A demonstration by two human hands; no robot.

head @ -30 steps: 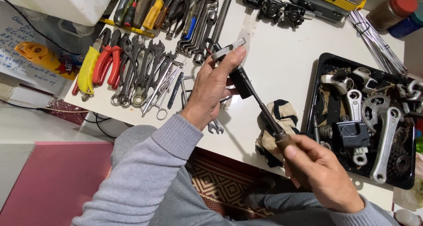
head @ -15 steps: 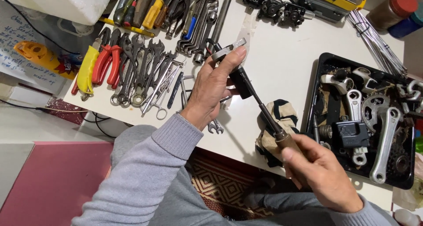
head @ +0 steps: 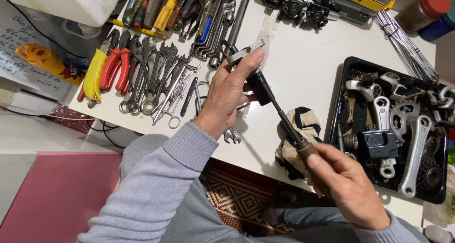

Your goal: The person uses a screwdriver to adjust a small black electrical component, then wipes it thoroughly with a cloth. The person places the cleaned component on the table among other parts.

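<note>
Right now your left hand (head: 227,96) is clamped on the small grey-and-black metal brake part (head: 249,65), left of the black parts tray (head: 337,110), while your right hand (head: 348,186) grips the brown-handled screwdriver (head: 284,124); rigid, light, probably greasy, so pinch its body.

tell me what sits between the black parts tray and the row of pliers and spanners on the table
In the head view: the left hand gripping a small dark part, a screwdriver held by the right hand, and a crumpled rag.

Tray (head: 342,77) at 3 o'clock on table (head: 303,67), cranks (head: 417,153) in it. Pliers (head: 106,70) and wrenches (head: 156,79) at 10. Rag (head: 303,124) centre, between hands. Spokes (head: 405,46) at 1.
</note>
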